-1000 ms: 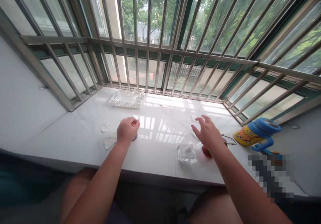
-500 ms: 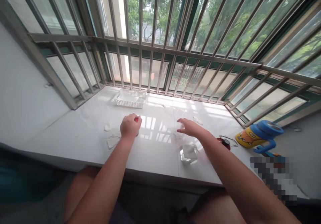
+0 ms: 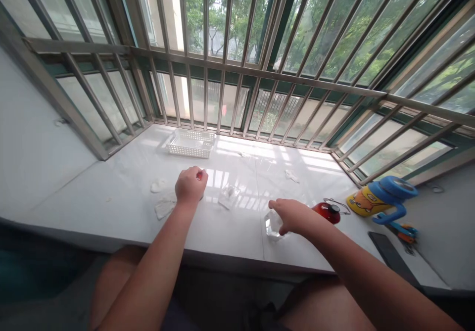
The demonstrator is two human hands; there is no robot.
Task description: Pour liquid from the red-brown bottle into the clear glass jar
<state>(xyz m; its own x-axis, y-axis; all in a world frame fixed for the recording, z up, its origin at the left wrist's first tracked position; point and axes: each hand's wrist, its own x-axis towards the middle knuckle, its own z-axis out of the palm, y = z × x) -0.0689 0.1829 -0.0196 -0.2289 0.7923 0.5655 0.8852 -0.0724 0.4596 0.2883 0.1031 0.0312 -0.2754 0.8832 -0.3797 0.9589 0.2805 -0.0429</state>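
Two small things sit under my fingers. My left hand is curled closed near the middle of the sill, with a red piece showing at its fingertips. My right hand is near the front edge, its fingers narrow over the top of a clear block; I cannot tell whether they grip it or only rest on it. Between my hands, a clear square lies flat, and two white scraps lie just beyond my left hand. A white basket stands near the back edge. Toward the right end are a red object and a yellow-and-blue cup, with a phone by the front edge. The block is my likeliest trouble: on this glossy sill, a light hold could let it skid or tip over the front edge. The red piece could slip from my fingers and roll, and glare could hide the clear things.
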